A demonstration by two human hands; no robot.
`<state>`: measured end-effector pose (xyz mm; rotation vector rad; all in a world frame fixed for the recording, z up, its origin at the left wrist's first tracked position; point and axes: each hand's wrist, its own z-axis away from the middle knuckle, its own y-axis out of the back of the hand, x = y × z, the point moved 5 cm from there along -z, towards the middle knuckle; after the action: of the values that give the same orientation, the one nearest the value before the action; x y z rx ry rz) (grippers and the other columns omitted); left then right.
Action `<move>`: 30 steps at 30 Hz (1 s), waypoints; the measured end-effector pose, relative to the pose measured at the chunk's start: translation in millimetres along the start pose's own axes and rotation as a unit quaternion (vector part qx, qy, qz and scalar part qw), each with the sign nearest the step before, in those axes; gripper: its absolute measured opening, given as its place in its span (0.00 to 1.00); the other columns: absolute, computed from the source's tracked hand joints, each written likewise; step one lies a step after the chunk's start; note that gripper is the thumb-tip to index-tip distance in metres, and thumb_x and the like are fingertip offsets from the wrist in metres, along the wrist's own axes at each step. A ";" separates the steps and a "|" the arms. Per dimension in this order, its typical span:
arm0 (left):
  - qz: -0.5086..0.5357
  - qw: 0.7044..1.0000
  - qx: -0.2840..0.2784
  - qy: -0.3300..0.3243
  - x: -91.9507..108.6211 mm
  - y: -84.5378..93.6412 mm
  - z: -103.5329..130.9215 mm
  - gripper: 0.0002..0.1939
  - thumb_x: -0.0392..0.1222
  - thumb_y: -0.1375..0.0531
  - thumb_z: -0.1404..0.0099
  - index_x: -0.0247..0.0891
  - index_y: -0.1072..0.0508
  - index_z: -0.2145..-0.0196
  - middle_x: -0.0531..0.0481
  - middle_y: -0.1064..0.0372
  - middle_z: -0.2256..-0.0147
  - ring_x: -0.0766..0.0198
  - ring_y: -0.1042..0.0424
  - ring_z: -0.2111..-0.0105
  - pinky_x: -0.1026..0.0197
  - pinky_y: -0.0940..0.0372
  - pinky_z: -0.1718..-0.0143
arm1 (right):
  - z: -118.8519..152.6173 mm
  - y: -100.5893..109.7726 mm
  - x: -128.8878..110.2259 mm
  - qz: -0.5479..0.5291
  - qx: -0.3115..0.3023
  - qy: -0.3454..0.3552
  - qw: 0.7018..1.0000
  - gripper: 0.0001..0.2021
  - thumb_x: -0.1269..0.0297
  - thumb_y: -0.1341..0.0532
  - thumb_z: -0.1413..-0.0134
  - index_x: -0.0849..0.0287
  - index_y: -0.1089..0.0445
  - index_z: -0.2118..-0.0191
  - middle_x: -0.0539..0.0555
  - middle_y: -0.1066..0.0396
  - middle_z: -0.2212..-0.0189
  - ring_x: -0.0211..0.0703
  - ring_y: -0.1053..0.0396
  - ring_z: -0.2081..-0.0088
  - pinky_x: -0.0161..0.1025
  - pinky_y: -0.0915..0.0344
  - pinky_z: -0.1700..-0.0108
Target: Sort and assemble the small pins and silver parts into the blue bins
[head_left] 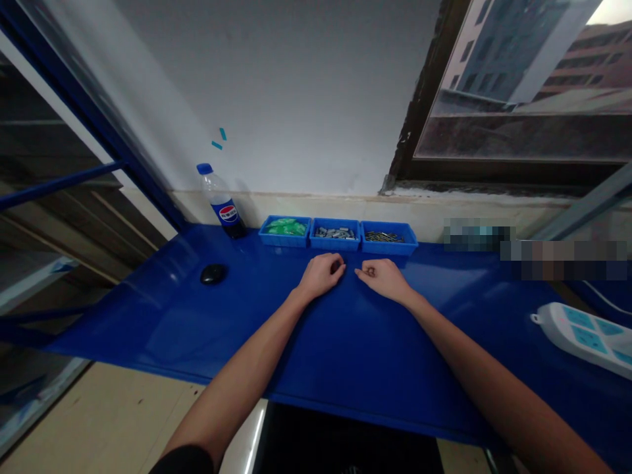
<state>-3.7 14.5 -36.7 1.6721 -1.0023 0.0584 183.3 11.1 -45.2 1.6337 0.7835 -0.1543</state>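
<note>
My left hand (322, 274) rests on the blue table (345, 355), its fingers curled towards the thumb. To its right, a small gap away, my right hand (383, 277) is closed with the fingers bent in. Whatever either hand may hold is too small or hidden to make out. Behind them three blue bins stand side by side: a left bin (284, 241) with green packets (286, 227), a middle bin (334, 243) with small grey metal parts (335, 234), and a right bin (390, 248) with thin brass-coloured pieces (382, 236).
A cola bottle (228, 212) stands by the wall at the back left, with a black mouse (213, 274) in front of it. At the right edge lies a white power strip (587, 336). Blurred items sit at the back right, below a window.
</note>
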 end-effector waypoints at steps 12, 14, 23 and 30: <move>-0.052 0.998 -0.027 0.004 -0.1 -1.0 -5.3 0.06 0.41 0.42 0.31 0.39 0.26 0.61 0.51 0.27 0.70 0.63 0.30 0.71 0.63 0.44 0.70 | -14.4 -0.8 -1.6 0.068 -0.015 0.043 0.997 0.18 0.57 0.42 0.38 0.56 0.40 0.78 0.50 0.34 0.81 0.40 0.37 0.76 0.39 0.56 0.71; -0.071 0.996 -0.045 -0.001 0.0 -1.5 -8.5 0.06 0.41 0.42 0.31 0.40 0.26 0.60 0.52 0.27 0.71 0.63 0.30 0.72 0.63 0.45 0.71 | -12.8 -1.2 -1.4 0.060 -0.005 0.035 0.998 0.18 0.57 0.41 0.38 0.56 0.40 0.78 0.50 0.34 0.81 0.40 0.37 0.76 0.38 0.56 0.71; -0.059 0.997 -0.042 -0.020 1.5 -0.2 -5.9 0.06 0.40 0.43 0.30 0.40 0.26 0.60 0.52 0.29 0.71 0.63 0.31 0.72 0.63 0.45 0.70 | -7.5 -1.2 -3.8 0.079 0.012 0.033 0.996 0.16 0.58 0.42 0.37 0.56 0.37 0.76 0.51 0.31 0.77 0.41 0.37 0.74 0.39 0.55 0.70; -0.033 0.998 -0.036 -0.029 1.7 0.3 -3.1 0.06 0.38 0.44 0.31 0.39 0.26 0.60 0.52 0.30 0.71 0.64 0.33 0.72 0.63 0.45 0.70 | -7.7 -2.0 -3.3 0.085 0.016 0.038 0.996 0.17 0.58 0.42 0.36 0.56 0.40 0.76 0.50 0.32 0.77 0.40 0.37 0.74 0.38 0.56 0.70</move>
<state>-1.5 16.1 -34.4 1.6479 -0.9809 -0.0684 177.2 16.9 -43.3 1.7363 0.6988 0.0158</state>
